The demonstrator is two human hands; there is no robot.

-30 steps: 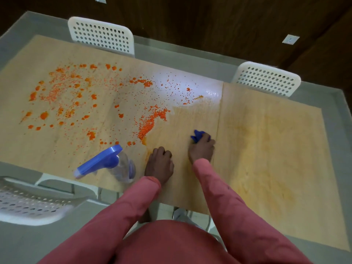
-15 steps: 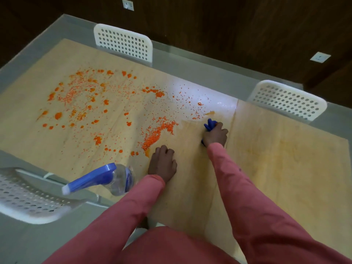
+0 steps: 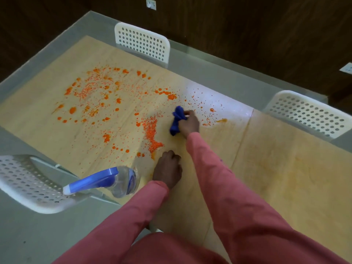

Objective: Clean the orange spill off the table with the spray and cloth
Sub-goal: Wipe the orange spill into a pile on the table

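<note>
Orange spill (image 3: 106,103) lies scattered in drops and grains over the left half of the light wooden table (image 3: 285,168), with a thick streak (image 3: 151,134) near the middle. My right hand (image 3: 188,123) grips a bunched blue cloth (image 3: 177,120) and presses it on the table just right of that streak. My left hand (image 3: 167,169) rests on the table near the front edge, its fingers curled under and holding nothing. A clear spray bottle with a blue trigger head (image 3: 106,181) stands at the front edge, left of my left hand.
White perforated chairs stand around the table: one at the far side (image 3: 142,42), one at the right (image 3: 306,113), one at the near left (image 3: 28,185). The table's right half shows faint orange smears (image 3: 276,164). Dark wood wall panels lie beyond.
My right hand has pushed the blue cloth away from me and then leftward, toward the thick orange streak. My left hand and the spray bottle have stayed in place.
</note>
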